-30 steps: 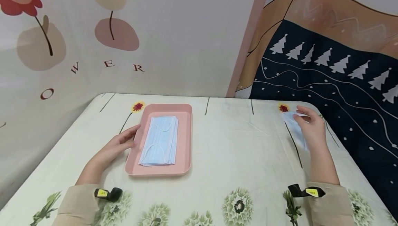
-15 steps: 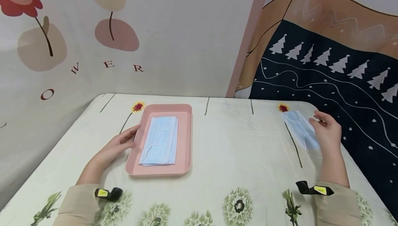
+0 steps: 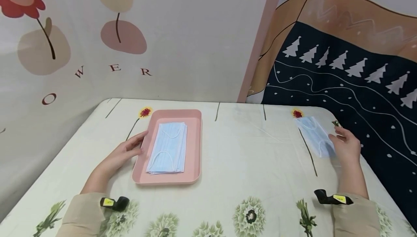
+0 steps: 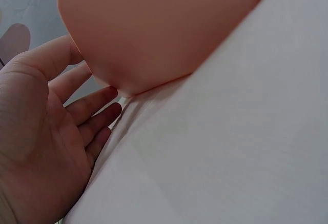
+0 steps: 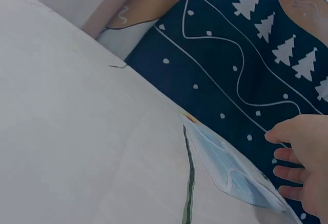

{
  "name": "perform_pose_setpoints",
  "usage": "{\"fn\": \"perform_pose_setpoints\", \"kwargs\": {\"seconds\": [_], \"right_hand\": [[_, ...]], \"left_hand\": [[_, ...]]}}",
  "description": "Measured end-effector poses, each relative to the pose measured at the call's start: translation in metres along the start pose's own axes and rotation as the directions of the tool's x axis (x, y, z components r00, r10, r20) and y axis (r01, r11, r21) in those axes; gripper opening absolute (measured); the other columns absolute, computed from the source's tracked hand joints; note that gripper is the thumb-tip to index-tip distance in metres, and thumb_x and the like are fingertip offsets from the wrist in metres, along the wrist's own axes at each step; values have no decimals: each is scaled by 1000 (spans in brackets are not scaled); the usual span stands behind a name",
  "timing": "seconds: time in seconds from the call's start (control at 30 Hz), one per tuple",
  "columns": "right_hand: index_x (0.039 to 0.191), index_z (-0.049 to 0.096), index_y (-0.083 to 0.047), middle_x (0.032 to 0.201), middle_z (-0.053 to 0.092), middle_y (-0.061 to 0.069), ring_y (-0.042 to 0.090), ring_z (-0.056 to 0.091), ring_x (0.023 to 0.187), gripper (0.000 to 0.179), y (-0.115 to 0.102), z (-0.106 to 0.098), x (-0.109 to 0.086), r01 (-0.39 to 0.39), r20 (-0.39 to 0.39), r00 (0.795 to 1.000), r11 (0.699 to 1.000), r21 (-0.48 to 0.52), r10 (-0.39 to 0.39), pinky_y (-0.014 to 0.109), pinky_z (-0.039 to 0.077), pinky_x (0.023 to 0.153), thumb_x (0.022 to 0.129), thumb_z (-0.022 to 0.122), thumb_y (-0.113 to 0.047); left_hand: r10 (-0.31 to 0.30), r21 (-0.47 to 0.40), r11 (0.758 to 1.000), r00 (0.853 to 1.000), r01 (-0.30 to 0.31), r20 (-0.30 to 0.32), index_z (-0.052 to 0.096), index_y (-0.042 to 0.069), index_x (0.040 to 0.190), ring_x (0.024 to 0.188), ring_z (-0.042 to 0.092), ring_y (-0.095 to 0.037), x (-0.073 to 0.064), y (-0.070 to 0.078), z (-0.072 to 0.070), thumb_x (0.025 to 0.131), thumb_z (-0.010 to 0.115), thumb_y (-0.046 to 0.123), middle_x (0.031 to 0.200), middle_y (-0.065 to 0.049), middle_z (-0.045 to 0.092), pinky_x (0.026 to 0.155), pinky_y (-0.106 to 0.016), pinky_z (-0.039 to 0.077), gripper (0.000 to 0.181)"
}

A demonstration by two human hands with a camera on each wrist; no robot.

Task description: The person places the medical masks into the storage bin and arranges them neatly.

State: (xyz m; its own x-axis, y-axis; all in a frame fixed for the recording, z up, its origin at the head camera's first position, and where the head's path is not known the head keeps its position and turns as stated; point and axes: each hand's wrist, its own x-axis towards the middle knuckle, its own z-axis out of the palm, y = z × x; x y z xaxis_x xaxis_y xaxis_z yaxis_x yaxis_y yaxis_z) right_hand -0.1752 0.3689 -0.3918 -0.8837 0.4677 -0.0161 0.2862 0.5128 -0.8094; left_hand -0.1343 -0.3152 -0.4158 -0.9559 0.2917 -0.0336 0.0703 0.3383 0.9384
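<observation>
On the left of the table, a pink tray [image 3: 193,146] bears a stack of light blue face masks [image 3: 167,148] with white ear loops. My left hand [image 3: 122,153] rests against the tray's left rim. In the left wrist view its relaxed fingers [image 4: 92,106] touch the tray's outer wall [image 4: 154,34]. A single face mask [image 3: 314,135] lies flat at the far right of the table. Just to its right hovers my right hand [image 3: 348,148], with loosely bent fingers and nothing held. The right wrist view shows that hand [image 5: 302,165] apart from the mask [image 5: 225,167].
A white cloth with printed flowers covers the table [image 3: 247,157]. Behind it hangs a pale printed curtain [image 3: 195,48]. A dark cloth with printed trees [image 3: 358,95] hangs beyond the right edge, close to my right hand.
My right hand has let go of the single mask and drawn away to the right, so more of the mask shows. The left hand and the tray have stayed in place.
</observation>
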Motion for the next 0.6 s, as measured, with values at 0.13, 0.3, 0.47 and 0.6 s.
{"fn": "perform_pose_setpoints", "kwargs": {"seconds": [0.13, 0.3, 0.47, 0.6], "right_hand": [[147, 36, -4, 147, 36, 22, 40, 36, 131, 56, 10, 0, 5, 42, 34, 999, 998, -52, -40, 47, 33, 103, 98, 49, -27], [146, 34, 2, 144, 36, 28, 47, 39, 126, 52, 19, 1, 7, 128, 79, 990, 982, -136, -118, 57, 33, 99, 100, 47, -20], [141, 37, 9, 135, 41, 34, 50, 41, 119, 50, 23, 5, 6, 195, 94, 979, 963, -186, -181, 58, 35, 94, 99, 48, -16], [137, 39, 13, 130, 43, 36, 50, 42, 116, 48, 23, 9, 6, 201, 84, 979, 956, -213, -187, 58, 36, 93, 98, 50, -11]], "left_hand": [[-11, 4, 1000, 1000, 11, -4, 25, 10, 153, 140, 16, -38, -1, -1, -1, 96, 59, 19, 155, -18, 21, 92, -5, 28, 66], [-12, 0, 1000, 1000, 12, -2, 25, 11, 153, 140, 17, -37, -1, -1, -1, 96, 59, 19, 155, -17, 21, 93, -5, 28, 66], [-15, -2, 1000, 1000, 15, -3, 26, 10, 153, 140, 16, -37, -1, 0, -1, 96, 59, 20, 155, -17, 21, 92, -5, 28, 66], [-9, 4, 1000, 1000, 9, 2, 25, 10, 153, 141, 14, -39, -2, 2, 0, 97, 59, 19, 155, -18, 20, 92, -5, 28, 66]]}}
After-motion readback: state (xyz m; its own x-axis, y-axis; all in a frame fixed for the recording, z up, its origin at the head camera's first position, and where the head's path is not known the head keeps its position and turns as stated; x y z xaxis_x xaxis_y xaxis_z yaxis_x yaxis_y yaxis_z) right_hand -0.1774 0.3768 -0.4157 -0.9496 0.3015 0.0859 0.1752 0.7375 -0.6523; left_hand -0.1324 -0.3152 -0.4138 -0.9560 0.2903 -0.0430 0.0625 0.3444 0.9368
